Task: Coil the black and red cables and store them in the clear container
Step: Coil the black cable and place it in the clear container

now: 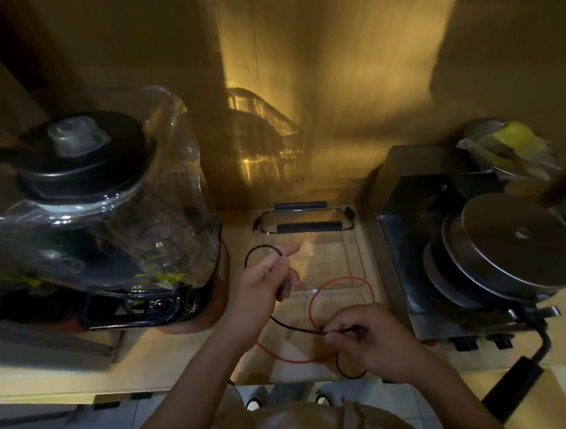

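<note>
The left hand (265, 281) grips the black cable (294, 327) with a loop arching above its fingers, while the right hand (363, 334) pinches the same thin, dark strand lower down — likely to feed slack for coiling. The red cable (341, 281) lies loosely looped on the worktop (171, 361), overlapping the near edge of the clear container (352, 243) — it holds neither cable yet.

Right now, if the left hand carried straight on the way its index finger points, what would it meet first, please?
The left hand, holding the black cable, points up-right over the clear container. It would probably reach the container's black-gripped handles first, though height above them is unclear.
</note>
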### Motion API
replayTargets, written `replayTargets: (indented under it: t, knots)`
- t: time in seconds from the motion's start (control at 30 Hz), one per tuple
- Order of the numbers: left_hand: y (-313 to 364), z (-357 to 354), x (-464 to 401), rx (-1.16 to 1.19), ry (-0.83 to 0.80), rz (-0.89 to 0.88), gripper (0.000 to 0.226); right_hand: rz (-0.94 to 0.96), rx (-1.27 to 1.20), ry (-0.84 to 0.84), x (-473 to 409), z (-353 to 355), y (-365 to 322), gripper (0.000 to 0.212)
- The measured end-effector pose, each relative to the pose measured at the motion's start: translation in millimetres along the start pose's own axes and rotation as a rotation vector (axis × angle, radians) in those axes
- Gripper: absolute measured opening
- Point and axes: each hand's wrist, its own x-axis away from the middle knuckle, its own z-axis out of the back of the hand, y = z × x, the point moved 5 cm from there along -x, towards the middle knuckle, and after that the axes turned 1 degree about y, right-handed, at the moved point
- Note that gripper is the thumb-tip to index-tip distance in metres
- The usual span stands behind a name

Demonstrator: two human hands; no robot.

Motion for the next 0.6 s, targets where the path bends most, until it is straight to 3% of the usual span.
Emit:
replayTargets:
  t: [0.2,0.3,0.4,0.5,0.6]
  knots:
    - [-8.3,-3.7,3.5,-0.302,-0.062,-0.016,0.023,0.062,-0.024,0.084,3.9,18.9,-6.4,0.007]
    - [-22.3,-14.2,10.7,-0.534,-0.275,0.036,0.026,0.126,-0.022,0.127,2.3,23.9,-15.7,0.008]
    - [-21.8,-26.7,22.0,-0.369,-0.424,0.171,0.037,0.143,-0.019,0.238,1.4,34.4,-20.0,0.005]
    - [-5.7,-21.9,20.5,-0.227,-0.381,0.103,0.037,0.150,0.018,0.357,3.5,46.0,-18.5,0.016]
    - [-9.0,-17.6,19.0,-0.116,-0.365,0.142,0.043,0.138,-0.034,0.422,5.8,50.0,-18.4,0.022]
